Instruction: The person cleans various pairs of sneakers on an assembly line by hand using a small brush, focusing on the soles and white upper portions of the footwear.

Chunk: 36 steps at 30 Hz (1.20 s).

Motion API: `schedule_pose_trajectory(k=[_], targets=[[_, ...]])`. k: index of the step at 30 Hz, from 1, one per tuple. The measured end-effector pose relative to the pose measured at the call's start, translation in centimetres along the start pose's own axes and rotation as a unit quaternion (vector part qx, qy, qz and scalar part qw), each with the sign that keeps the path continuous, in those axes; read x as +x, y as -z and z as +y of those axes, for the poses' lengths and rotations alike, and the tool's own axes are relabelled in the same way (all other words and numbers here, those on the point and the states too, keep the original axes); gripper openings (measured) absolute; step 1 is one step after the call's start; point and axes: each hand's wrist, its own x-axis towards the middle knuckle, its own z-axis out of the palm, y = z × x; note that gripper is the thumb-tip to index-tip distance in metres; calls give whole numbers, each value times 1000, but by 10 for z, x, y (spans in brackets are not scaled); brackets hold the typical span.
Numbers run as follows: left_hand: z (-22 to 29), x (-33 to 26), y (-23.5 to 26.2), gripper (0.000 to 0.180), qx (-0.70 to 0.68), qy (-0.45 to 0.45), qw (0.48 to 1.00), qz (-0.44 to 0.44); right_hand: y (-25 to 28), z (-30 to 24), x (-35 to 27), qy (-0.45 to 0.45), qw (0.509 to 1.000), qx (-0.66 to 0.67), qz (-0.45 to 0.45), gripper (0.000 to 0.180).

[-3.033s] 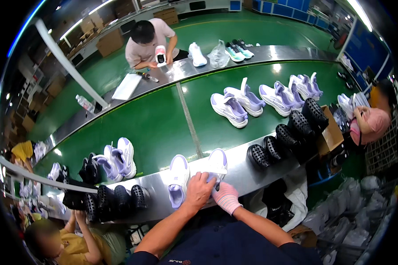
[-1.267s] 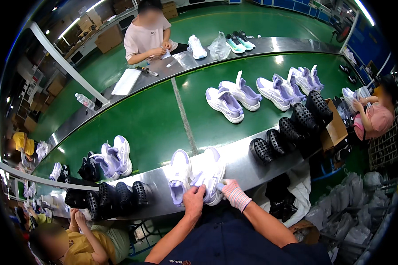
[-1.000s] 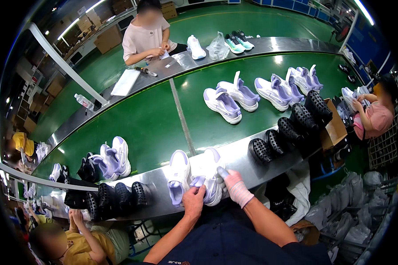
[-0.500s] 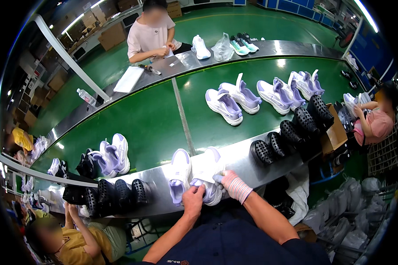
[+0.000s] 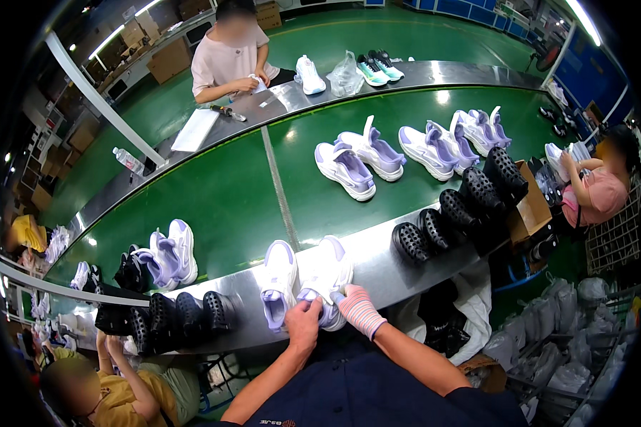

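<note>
On the metal ledge before me stands a pair of white and lilac sneakers, toes pointing away. The left sneaker [image 5: 280, 265] stands untouched. At the heel end of the right sneaker [image 5: 332, 262] are both my hands. My left hand [image 5: 303, 326], bare, has its fingers closed on the opening's left edge. My right hand [image 5: 362, 312], in a pink-striped glove with grey fingertips, pinches the right side near a white strap [image 5: 322, 290]. The fingertips partly hide what they grip.
Black perforated shoe forms [image 5: 412, 242] line the ledge to the right, with more forms [image 5: 189, 318] to the left. Several white-lilac sneakers [image 5: 345, 171] rest on the green belt [image 5: 214, 192]. Co-workers sit left, right and across. A cardboard box [image 5: 530, 203] stands at right.
The whole view has shifted slightly, so the scene sits further left. My right hand has come a little nearer to me along the sneaker's side. The left hand keeps its hold.
</note>
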Motion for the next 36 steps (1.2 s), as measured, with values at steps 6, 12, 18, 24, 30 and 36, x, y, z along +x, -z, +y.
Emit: schedule_pose_trajectory(k=[6,12,18,24,30,36], targets=[[-7,-1,-8,37,59,-40,997,6,15,-14,-16,-28,996,-84,18,36],[4,-18,3,19,232,-259,938,-9,36,0,-38,-47,992,-92,78,33],[15,9,-5,21,274,-449,851,5,23,-6,-39,31,982,-143,115,39],[18,1,-2,22,233,-405,882,-56,25,0,-40,9,979,-182,92,35],[16,-29,14,33,331,-452,815,-149,25,4,-34,201,948,-200,147,26],[-15,-19,8,27,332,-388,844,-161,20,9,-34,165,958,-166,168,22]])
